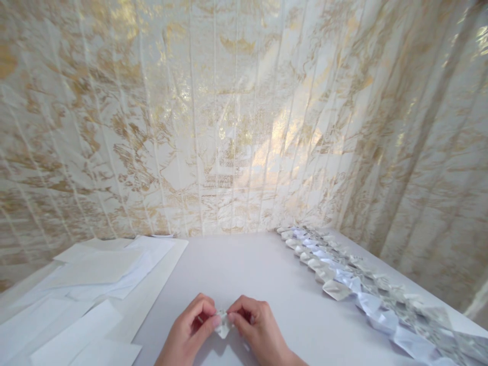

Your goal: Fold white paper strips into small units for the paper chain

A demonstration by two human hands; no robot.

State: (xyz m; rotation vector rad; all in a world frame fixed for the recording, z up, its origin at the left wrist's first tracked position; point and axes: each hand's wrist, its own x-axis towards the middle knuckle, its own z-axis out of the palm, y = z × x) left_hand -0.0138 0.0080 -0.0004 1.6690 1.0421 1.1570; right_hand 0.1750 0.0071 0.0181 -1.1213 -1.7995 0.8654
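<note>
A small folded piece of paper, whitish with grey printed marks, is held up between my two hands near the bottom middle of the head view. My left hand pinches its left side between thumb and forefinger. On the opposite side, my right hand grips it the same way, thumb in front. The paper narrows to a point at its lower end. Parts of its upper edge are hidden by my fingertips.
Loose sheets of white and cream paper lie overlapping on the left of the white table. Along the right side run several rows of folded paper pieces, white and printed. Behind the table hangs a gold-patterned curtain.
</note>
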